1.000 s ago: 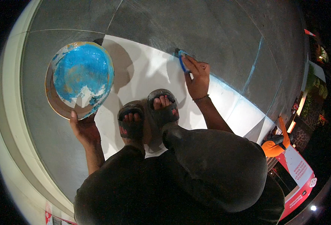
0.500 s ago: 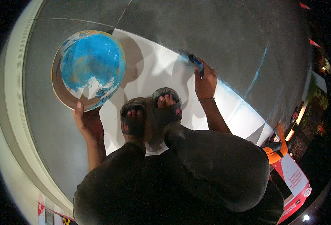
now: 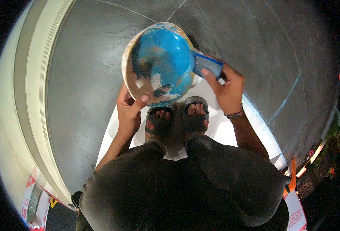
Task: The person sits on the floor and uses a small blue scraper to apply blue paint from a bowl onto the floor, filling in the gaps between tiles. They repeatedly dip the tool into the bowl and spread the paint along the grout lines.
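My left hand (image 3: 130,108) grips the near rim of a round pan (image 3: 158,63) coated inside with blue paste, tilted toward me above my feet. My right hand (image 3: 227,89) holds a flat blue scraper (image 3: 207,65), its blade touching the pan's right rim. Below both hands, my feet in dark sandals (image 3: 177,119) stand on a white strip (image 3: 223,127) of the grey floor (image 3: 85,84).
A pale curved kerb (image 3: 20,115) runs along the left. A roll of tape (image 3: 34,198) lies at the lower left. Orange and red items (image 3: 291,181) sit at the lower right by the dark edge.
My right hand lifted the scraper off the floor and brought it left to the pan's rim. My left hand raised the pan and swung it right, over my feet.
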Demonstrator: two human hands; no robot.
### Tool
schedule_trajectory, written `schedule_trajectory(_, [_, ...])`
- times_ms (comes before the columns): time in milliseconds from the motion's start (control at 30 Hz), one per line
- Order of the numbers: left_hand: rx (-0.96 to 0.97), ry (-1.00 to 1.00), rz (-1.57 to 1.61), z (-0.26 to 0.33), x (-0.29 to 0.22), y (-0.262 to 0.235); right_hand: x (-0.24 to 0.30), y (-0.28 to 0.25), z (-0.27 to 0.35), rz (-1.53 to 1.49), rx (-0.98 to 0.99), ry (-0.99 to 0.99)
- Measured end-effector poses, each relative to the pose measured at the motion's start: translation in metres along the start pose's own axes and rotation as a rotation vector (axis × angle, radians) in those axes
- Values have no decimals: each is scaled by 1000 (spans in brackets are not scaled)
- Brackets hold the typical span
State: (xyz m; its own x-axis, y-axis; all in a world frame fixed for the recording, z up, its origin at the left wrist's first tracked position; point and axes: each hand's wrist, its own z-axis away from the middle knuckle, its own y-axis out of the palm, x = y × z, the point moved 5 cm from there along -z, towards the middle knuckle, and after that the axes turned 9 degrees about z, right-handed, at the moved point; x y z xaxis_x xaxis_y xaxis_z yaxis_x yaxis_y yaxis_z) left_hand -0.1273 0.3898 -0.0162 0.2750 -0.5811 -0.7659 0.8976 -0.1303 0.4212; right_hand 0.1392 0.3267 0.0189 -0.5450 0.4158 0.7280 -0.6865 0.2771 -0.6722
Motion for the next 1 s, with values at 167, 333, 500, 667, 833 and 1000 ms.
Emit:
schedule_trajectory(167, [70,-21,-59,6,-10,14,36,25,-14,-9,84,-31])
schedule_trajectory(333, [148,-80,-93,8,-12,23,40,32,-18,0,-46,-171])
schedule_trajectory(500, [210,-90,-97,8,-10,27,50,32,-20,79,-145,-289])
schedule_trajectory(667, [256,-75,-127,6,-12,39,47,44,-16,-17,-48,-202])
schedule_trajectory(833, [100,-69,-68,0,-5,24,26,45,1,-521,292,136])
schedule_trajectory(1000, [-78,4,-36,-2,2,-11,-20,8,8,-637,36,175])
